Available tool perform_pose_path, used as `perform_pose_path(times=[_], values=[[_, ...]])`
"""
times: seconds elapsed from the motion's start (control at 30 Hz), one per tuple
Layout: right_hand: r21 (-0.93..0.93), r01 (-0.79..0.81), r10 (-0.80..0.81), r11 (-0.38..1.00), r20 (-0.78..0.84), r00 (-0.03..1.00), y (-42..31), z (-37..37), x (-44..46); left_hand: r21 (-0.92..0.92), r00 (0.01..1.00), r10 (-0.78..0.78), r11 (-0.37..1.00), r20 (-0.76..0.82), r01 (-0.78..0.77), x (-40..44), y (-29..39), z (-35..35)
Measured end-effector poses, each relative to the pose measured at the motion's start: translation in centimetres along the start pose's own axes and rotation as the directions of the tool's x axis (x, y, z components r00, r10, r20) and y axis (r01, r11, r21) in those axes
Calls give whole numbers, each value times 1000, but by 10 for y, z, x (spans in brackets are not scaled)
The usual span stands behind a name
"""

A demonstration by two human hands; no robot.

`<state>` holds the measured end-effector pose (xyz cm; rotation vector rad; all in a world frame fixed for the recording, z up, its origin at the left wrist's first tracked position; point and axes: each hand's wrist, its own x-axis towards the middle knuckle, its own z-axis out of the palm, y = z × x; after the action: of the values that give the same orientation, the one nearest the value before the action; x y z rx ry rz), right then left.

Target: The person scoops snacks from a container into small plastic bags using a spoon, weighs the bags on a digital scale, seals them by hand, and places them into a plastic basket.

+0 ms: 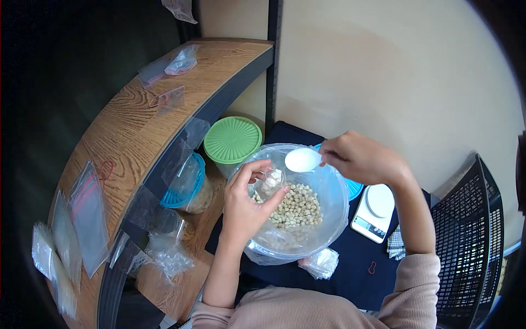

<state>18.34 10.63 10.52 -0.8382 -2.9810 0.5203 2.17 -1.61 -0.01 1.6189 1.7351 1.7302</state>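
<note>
My left hand [249, 200] is closed around a small clear plastic bag [272, 181] with some pale pieces inside. It is held over the left side of a large round tub [329, 236] lined with clear plastic. Many pale, chickpea-like pieces [298, 207] lie in the bottom of the tub. My right hand [359, 158] grips a white spoon [303, 160] by its handle, above the tub's far rim. The spoon's bowl points left toward the bag, and whether anything lies in it I cannot tell.
A white kitchen scale [373, 214] stands right of the tub, near a black basket [466, 236]. Folded plastic bags [320, 263] and a red rubber band [372, 267] lie in front. Left are a green-lidded container [233, 140], a blue-lidded container [186, 183] and a wooden shelf [131, 126].
</note>
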Motion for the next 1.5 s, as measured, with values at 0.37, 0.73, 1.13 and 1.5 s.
perform_pose_path(times=[0.37,0.73,1.13,1.5], values=[[521,203,103,829,-499,861,-28,71,-4,155,983,184,971,1,-181,-2,7,0],[757,292,116,585,-434,894,-25,40,-46,-112,954,265,962,139,-250,-5,41,-1],[776,143,308,614,-402,862,-9,16,-173,-785,817,186,454,546,422,-67,94,86],[507,-118,402,854,-498,768,41,29,-285,-663,639,294,585,711,468,-112,117,199]])
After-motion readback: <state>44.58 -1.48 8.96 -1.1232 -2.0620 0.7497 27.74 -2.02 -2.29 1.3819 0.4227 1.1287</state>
